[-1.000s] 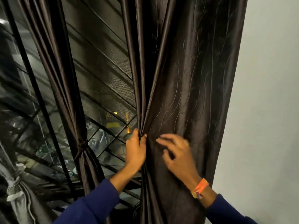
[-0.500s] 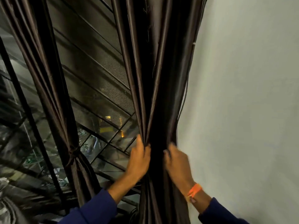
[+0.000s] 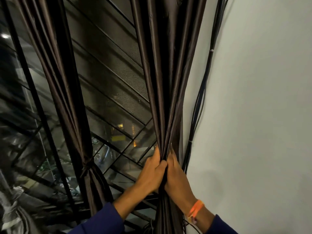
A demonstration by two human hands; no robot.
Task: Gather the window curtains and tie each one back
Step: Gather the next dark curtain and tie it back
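Fingers (image 3: 156,164) of the left hand (image 3: 152,174) are curled round the bunched folds of the right curtain (image 3: 165,81), thumb up along the pleats. Right hand (image 3: 177,179) grips the same bunch from the other side, fingers wrapped behind the fabric, mostly hidden. The two hands touch each other at the gather point, curtain pinched between them. Orange wristband (image 3: 195,209) on the right wrist; dark blue sleeves (image 3: 101,220) on both arms.

Right curtain: dark brown, satin-like, hangs from the top of frame, narrows to the gripped bunch, drops on below it out of frame. No tie visible on it.

Left of that curtain: window grille (image 3: 108,78) with diagonal bars and mesh, lights outside. Further left of it, the second curtain (image 3: 67,98), same fabric, already cinched with a knot (image 3: 87,164) roughly level with the hands.

Just right of the gripped curtain: bundle of black cables (image 3: 199,105) running along the white wall (image 3: 261,115), strapped in two places.
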